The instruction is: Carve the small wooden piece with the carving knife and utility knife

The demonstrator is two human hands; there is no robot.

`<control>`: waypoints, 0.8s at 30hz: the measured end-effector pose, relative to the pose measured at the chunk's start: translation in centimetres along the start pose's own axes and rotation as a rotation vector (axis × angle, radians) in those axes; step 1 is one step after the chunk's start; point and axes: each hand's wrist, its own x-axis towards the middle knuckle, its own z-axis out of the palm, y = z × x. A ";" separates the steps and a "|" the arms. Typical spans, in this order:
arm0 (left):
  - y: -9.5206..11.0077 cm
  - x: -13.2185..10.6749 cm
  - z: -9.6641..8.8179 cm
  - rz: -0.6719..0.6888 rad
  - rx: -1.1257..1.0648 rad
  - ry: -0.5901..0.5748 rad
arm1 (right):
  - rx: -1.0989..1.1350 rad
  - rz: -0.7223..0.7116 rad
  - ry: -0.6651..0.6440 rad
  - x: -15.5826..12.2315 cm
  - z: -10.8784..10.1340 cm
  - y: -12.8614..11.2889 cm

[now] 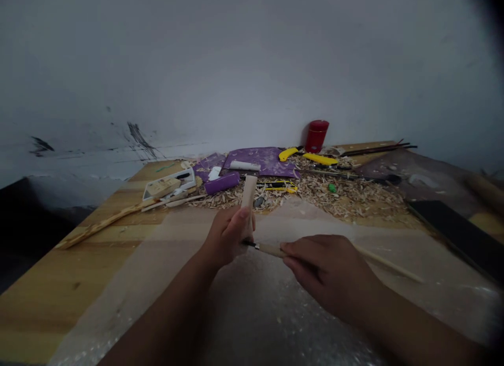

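My left hand [227,236] is closed around a pale wooden stick [248,197] held upright, its upper end rising above my fingers. My right hand [323,269] is closed on a carving knife [268,248] with a light wooden handle. The knife's short dark blade points left and touches the stick just below my left thumb. Both hands hover over a sheet of clear plastic [252,303] spread on the wooden table [59,282].
Wood shavings [338,192] pile up at the back of the table among yellow utility knives [319,159], a purple mat [268,160], a red canister [316,135] and a white tray [170,185]. A long rough stick [102,224] lies left. A dark board [457,232] sits right.
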 end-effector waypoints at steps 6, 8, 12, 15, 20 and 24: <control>0.1 0.0 0.4 -0.107 -0.159 0.044 | -0.043 -0.038 0.044 -0.1 0.3 -0.5; 0.2 0.0 0.6 -0.141 -0.233 0.087 | -0.076 -0.073 0.091 -0.3 0.7 -0.6; 0.3 0.0 0.6 -0.153 -0.274 0.150 | -0.136 -0.135 0.170 -0.6 1.5 -0.6; 0.3 0.0 0.5 -0.141 -0.293 0.166 | -0.189 -0.149 0.143 -0.6 1.7 -0.7; 0.0 0.3 0.6 -0.152 -0.360 0.180 | -0.297 -0.180 0.144 -0.2 1.5 -0.8; -0.2 0.6 0.6 -0.167 -0.408 0.168 | -0.241 -0.171 0.187 0.1 1.3 -0.1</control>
